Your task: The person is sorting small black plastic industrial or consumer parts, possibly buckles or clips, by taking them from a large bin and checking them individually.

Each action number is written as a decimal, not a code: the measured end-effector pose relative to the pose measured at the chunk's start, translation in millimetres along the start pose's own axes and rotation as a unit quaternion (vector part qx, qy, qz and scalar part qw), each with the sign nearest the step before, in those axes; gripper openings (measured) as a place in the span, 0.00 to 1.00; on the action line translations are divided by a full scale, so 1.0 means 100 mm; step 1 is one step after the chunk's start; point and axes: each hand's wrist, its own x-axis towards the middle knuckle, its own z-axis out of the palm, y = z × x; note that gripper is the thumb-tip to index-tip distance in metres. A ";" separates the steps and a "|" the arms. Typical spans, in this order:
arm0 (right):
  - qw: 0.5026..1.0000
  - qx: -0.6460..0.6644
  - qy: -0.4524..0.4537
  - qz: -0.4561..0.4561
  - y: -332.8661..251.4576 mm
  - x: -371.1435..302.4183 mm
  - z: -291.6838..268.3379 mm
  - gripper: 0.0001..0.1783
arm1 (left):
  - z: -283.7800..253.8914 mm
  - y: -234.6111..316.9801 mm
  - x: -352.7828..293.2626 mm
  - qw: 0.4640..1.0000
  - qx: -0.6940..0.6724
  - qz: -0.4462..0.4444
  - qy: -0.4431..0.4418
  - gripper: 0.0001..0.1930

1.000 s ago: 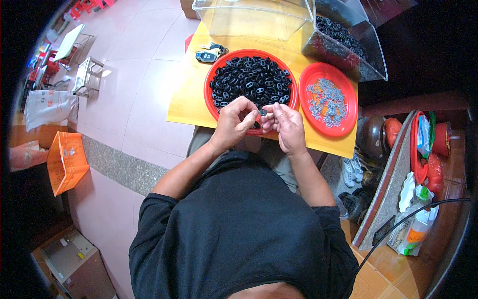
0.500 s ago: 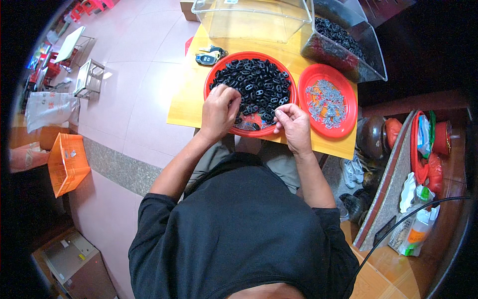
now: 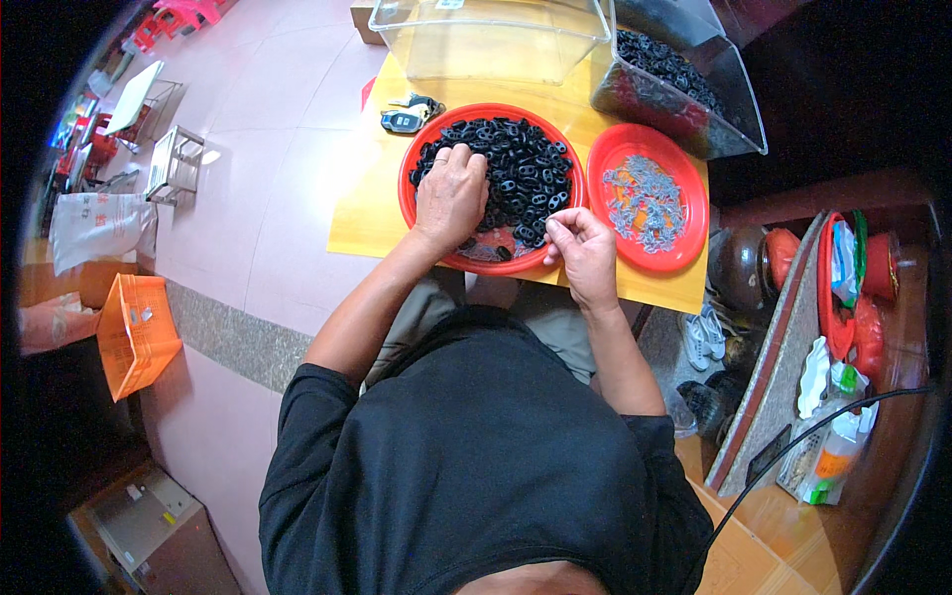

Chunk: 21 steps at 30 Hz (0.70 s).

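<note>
Fingers of the left hand (image 3: 451,193) are curling down into the heap of small black plastic ring-shaped parts (image 3: 516,164), spread loosely over several at once; whether one is actually pinched I cannot tell. Fingers of the right hand (image 3: 580,248) are drawing together narrowly at the near rim, thumb against fingertips, seemingly nipping something small, too tiny to make out.

Parts are filling the large round red plastic tray (image 3: 416,213), sitting on the yellow worktop (image 3: 362,223) just ahead of the person. They are looking light, rigid and smooth, likely a bit slippery and prone to hooking into one another; taking one by its outer edge between thumb and forefinger seems the sound grip.

Containers:
- smaller round red plastic tray (image 3: 694,213), just right of the big one, is holding a thin scatter of little grey metal pieces (image 3: 645,203).
- clear plastic bin (image 3: 739,109) at the far right is carrying more black parts.
- second clear plastic bin (image 3: 486,45), far centre, is showing nothing inside.

Dark key fob (image 3: 405,121) is lying beside the big tray's far-left rim.
</note>
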 end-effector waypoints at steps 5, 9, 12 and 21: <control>1.000 -0.016 -0.007 0.002 0.00 0.02 0.04 0.02 | 0.00 -0.05 -0.01 0.999 -0.030 -0.011 -0.022 0.07; 1.000 -0.014 -0.009 -0.001 0.00 0.02 0.05 0.03 | 0.02 -0.07 0.02 0.998 -0.029 -0.022 -0.043 0.07; 1.000 -0.022 -0.007 -0.008 0.00 0.02 0.05 0.03 | 0.01 -0.08 0.03 0.998 -0.039 -0.037 -0.036 0.06; 0.999 0.006 -0.020 -0.037 -0.26 0.06 0.30 0.03 | -0.19 0.21 -0.16 0.946 -0.301 -0.115 0.038 0.07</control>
